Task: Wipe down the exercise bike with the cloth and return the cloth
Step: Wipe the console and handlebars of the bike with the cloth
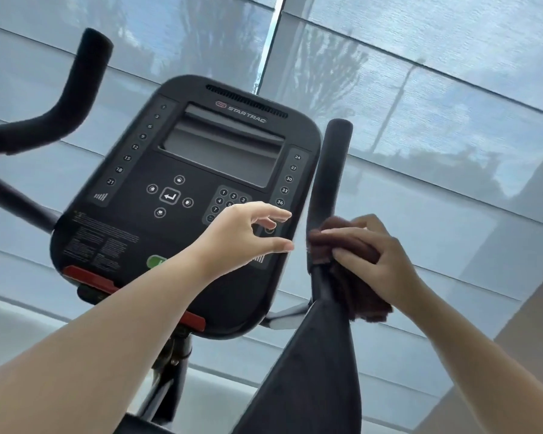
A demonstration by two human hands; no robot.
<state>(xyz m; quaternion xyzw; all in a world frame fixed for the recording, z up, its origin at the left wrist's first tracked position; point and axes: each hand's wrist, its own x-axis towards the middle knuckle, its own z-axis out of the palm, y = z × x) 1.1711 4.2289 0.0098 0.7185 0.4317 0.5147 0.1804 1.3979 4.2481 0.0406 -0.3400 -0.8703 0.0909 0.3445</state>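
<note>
So right hand [380, 258] clutched the cloth [364, 296] round the handlebar [328, 177]; left hand [245, 236] hovered loose, empty. Cloth looked soft, light; best held at the bunch under that grip.

Bike [311, 371]: black console [201, 170] in middle, tilted; curved bar [72, 98] off its left edge, upright bar [329, 170] just beside its right edge. Brown cloth [362, 296] wrapped round upright bar's lower part, right hand [386, 261] gripping it there.
</note>
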